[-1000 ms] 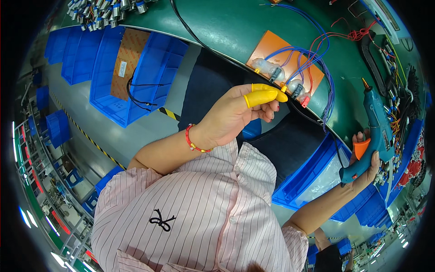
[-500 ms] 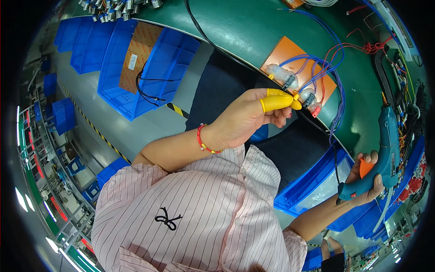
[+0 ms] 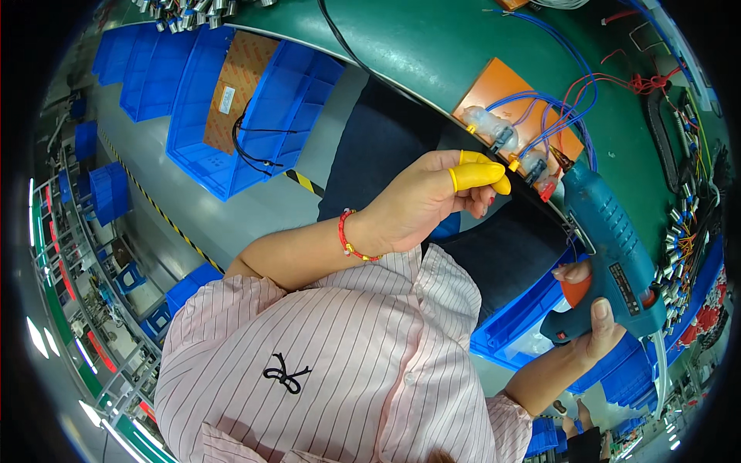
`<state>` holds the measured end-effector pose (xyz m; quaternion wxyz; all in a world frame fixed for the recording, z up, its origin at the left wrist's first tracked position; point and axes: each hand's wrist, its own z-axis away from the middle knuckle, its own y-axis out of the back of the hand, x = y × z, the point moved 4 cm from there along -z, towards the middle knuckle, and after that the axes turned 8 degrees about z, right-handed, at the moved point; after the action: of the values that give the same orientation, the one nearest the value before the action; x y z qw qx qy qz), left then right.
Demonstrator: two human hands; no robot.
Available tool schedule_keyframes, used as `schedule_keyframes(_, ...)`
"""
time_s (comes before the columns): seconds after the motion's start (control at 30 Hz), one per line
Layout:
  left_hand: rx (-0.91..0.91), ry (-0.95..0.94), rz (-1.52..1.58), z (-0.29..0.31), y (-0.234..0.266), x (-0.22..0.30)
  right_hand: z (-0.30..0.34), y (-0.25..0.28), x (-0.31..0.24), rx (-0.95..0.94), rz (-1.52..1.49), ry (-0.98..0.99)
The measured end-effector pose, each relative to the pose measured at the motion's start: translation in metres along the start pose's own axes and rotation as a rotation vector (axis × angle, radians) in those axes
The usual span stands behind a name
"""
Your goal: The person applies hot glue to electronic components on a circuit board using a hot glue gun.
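My right hand (image 3: pixel 598 330) is wrapped round the handle of a teal hot glue gun (image 3: pixel 614 235), fingers at its orange trigger (image 3: pixel 575 290). Its nozzle points at the row of connectors along the near edge of an orange board (image 3: pixel 492 83). Blue, purple and red wires (image 3: pixel 571 116) run to these connectors, with cloudy, glue-like lumps around them. My left hand (image 3: pixel 417 197), with yellow finger cots (image 3: pixel 476 177) on, is pinched just beside a yellow connector (image 3: pixel 514 164). Whatever lies between those fingertips, if anything, is hidden. A red connector (image 3: pixel 547 188) sits near the nozzle.
The board rests on a green-topped bench (image 3: pixel 432 46) at its near edge. A black cable (image 3: pixel 351 50) crosses that edge. Blue bins (image 3: pixel 193 166) stand to the left, one holding cardboard. Metal-ended parts (image 3: pixel 189 14) and cable bundles (image 3: pixel 679 239) lie around the bench.
My right hand has brought the glue gun leftward, its nozzle swinging from pointing away to beside the connectors. My left fingertips have drawn slightly away from the yellow connector.
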<state>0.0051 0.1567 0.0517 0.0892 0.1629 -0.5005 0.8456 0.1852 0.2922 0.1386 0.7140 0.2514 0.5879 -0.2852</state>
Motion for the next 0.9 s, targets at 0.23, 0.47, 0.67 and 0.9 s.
schedule_keyframes(0.23, 0.075, -0.145, -0.126, 0.002, 0.004, 0.002, -0.003, 0.000, -0.003, -0.031, 0.052, 0.005)
schedule_keyframes(0.47, 0.045, -0.214, -0.140, 0.002, 0.010, -0.001, -0.001, -0.001, 0.002, -0.023, 0.134, 0.027)
schedule_keyframes(0.67, 0.103, -0.280, -0.210, 0.004, 0.011, -0.001, 0.001, 0.000, 0.001, -0.016, 0.153, 0.062)
schedule_keyframes(0.9, 0.076, -0.267, -0.233, 0.003, 0.008, -0.002, 0.006, 0.011, 0.007, -0.180, 0.166, 0.023)
